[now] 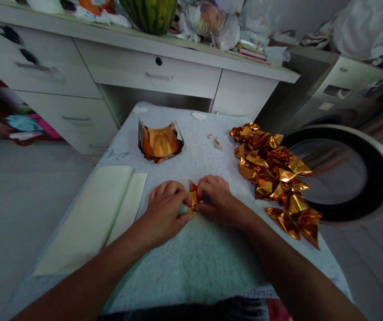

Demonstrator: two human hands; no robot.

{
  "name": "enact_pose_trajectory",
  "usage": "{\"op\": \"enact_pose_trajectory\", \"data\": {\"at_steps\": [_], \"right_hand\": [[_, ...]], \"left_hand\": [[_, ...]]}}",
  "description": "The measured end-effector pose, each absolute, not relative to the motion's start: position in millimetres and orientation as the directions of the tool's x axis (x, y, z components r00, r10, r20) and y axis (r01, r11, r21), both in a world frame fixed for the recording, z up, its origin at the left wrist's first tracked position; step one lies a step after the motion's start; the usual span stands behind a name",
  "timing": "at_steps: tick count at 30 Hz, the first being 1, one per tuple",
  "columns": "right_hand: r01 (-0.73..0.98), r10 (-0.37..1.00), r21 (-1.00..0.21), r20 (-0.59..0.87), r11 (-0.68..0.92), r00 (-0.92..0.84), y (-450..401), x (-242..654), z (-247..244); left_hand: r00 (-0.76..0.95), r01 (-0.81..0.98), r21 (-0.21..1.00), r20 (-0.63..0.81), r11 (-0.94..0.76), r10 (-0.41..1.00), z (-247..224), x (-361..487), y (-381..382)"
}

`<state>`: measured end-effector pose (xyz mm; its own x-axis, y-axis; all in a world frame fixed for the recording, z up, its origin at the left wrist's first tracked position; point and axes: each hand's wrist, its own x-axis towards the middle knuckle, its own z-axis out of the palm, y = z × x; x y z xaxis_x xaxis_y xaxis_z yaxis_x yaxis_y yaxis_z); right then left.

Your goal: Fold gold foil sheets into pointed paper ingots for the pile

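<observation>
Between my two hands, just above the cloth-covered table, is a small piece of folded gold foil [194,196]. My left hand [168,204] has its fingers closed at the foil's left side, and something pale green shows under its thumb. My right hand [215,198] pinches the foil's right side between thumb and curled fingers. Beyond the hands stands a curved stack of gold foil sheets [160,141]. A heap of folded gold foil pieces [271,165] lies to the right. Left of my left hand are folded cream paper sheets [87,214].
The table [191,276] has a pale cloth cover and a few foil scraps [217,143]. Behind it stands a white drawer cabinet [158,73] bearing a watermelon [149,13] and bags. At right, a washing machine's round door [341,171] hangs open close to the table edge.
</observation>
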<state>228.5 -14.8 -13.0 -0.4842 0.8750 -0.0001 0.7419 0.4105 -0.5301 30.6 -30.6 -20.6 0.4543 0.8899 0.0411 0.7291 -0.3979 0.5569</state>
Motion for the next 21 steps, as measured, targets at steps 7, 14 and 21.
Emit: {"op": "enact_pose_trajectory", "data": {"at_steps": [7, 14, 21], "right_hand": [[0.712, 0.859, -0.573, -0.029, 0.404, -0.511, -12.8, 232.2, -3.2], [0.671, 0.845, -0.609, 0.000, 0.423, -0.534, -10.0, 236.3, -4.7], [0.611, 0.815, -0.634, 0.054, 0.474, -0.576, -11.1, 241.9, -0.6]], "left_hand": [[0.452, 0.733, 0.545, 0.057, -0.407, 0.890, -23.1, 30.3, -31.2], [0.451, 0.732, 0.556, 0.036, -0.393, 0.892, -20.7, 31.0, -31.2], [0.455, 0.743, 0.526, 0.056, -0.413, 0.889, -17.0, 31.0, -31.0]]}}
